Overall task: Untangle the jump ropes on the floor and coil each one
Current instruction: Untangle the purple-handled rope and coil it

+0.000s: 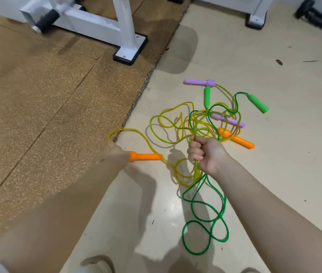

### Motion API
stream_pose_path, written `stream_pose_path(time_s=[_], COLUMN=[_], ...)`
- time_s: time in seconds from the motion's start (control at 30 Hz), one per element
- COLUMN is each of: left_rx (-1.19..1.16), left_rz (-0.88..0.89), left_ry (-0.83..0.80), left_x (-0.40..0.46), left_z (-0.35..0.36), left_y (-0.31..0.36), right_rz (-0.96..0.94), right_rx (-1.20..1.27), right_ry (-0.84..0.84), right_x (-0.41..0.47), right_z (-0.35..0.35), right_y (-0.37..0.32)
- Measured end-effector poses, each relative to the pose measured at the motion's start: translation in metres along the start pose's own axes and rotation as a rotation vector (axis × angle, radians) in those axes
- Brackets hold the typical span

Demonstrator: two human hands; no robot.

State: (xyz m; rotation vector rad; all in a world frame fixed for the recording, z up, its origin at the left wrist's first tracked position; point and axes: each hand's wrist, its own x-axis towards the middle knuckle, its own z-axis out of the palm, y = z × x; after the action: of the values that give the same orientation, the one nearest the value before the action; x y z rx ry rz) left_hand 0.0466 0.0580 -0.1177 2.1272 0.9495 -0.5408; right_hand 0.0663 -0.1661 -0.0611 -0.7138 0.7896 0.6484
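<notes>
Gripping ropes (196, 123), right hand (205, 154) fisted

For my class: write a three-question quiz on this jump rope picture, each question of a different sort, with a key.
1. True or false: the left hand holds a purple handle.
2. How many handles lie loose on the floor, in neither hand? A) three B) five C) six
3. Fill in: below the right hand, loops of the ____ cord hang down to the floor.

Key:
1. False. It holds an orange handle.
2. B: two purple handles, two green handles, one other orange handle.
3. Green.
</notes>
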Motion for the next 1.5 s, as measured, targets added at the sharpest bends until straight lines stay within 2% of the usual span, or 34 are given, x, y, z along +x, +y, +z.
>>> stream_pose_path(time_s=[0.03,0.07,0.1,0.13,0.2,0.23,0.3,0.37,0.43,0.53,0.6,0.63,0.77,0.83,0.87,0.93,1.0,1.03,1.1,1.17,1.23,1.33,1.4,1.5], left_rx=[0.114,0.153,0.061,-0.12,-0.442,-0.478,-0.364,-0.335,-0.491,-0.826,-0.927,-0.956,-1.19,-1.308,-1.37,-1.539,-1.72,-1.687,-1.403,-1.144,-0.915,-0.432,-0.227,-0.086], left_rz=[0.095,0.258,0.457,0.575,0.51,0.486,0.549,0.656,0.608,0.455,0.365,0.321,0.138,0.05,0.015,-0.043,-0.04,0.008,0.096,0.149,0.236,0.493,0.628,0.591], left_ry=[0.055,0.038,-0.082,-0.309,-0.779,-0.906,-0.939,-0.814,-0.712,-0.685,-0.638,-0.601,-0.583,-0.646,-0.684,-0.732,-0.69,-0.629,-0.576,-0.675,-0.812,-0.911,-0.966,-0.728], left_x=[-0.01,-0.02,-0.027,-0.046,-0.081,-0.092,-0.103,-0.1,-0.095,-0.087,-0.079,-0.073,-0.054,-0.044,-0.04,-0.035,-0.033,-0.033,-0.04,-0.054,-0.076,-0.093,-0.091,-0.081], left_z=[0.003,0.004,0.01,0.011,0.017,0.021,0.029,0.03,0.021,0.005,-0.002,-0.004,-0.021,-0.036,-0.042,-0.046,-0.043,-0.037,-0.021,0.002,0.014,0.018,0.016,0.016], left_y=[0.007,0.013,0.016,0.023,0.035,0.038,0.043,0.046,0.051,0.061,0.065,0.066,0.062,0.06,0.059,0.059,0.06,0.058,0.055,0.047,0.041,0.025,0.01,0.009], right_rz=[0.004,0.013,0.023,0.028,0.014,-0.01,-0.09,-0.202,-0.29,-0.186,-0.13,-0.159,-0.441,-0.476,-0.468,-0.456,-0.487,-0.491,-0.436,-0.361,-0.305,-0.252,-0.243,-0.269], right_rx=[0.015,0.021,0.016,0.015,0.067,0.14,0.332,0.401,0.128,-0.544,-1.035,-1.254,-1.894,-2.144,-2.191,-2.099,-1.829,-1.612,-1.086,-0.676,-0.366,-0.043,0.104,0.241], right_ry=[-0.043,-0.104,-0.182,-0.256,-0.329,-0.337,-0.318,-0.288,-0.274,-0.366,-0.43,-0.421,-0.101,0.052,0.124,0.208,0.14,0.069,-0.081,-0.177,-0.23,-0.234,-0.235,-0.204], right_x=[-0.003,-0.007,-0.012,-0.017,-0.023,-0.025,-0.024,-0.02,-0.017,-0.015,-0.02,-0.02,0.004,0.012,0.012,0.01,0.003,-0.002,-0.016,-0.026,-0.033,-0.037,-0.038,-0.035], right_z=[0.005,0.011,0.017,0.023,0.033,0.038,0.042,0.035,0.023,-0.004,-0.014,-0.019,-0.046,-0.063,-0.071,-0.078,-0.062,-0.047,-0.01,0.02,0.041,0.055,0.054,0.04], right_y=[-0.001,-0.003,-0.004,-0.004,-0.003,-0.003,-0.008,-0.018,-0.021,-0.004,0.01,0.015,0.02,0.024,0.027,0.03,0.032,0.034,0.037,0.036,0.03,0.009,-0.008,-0.022])
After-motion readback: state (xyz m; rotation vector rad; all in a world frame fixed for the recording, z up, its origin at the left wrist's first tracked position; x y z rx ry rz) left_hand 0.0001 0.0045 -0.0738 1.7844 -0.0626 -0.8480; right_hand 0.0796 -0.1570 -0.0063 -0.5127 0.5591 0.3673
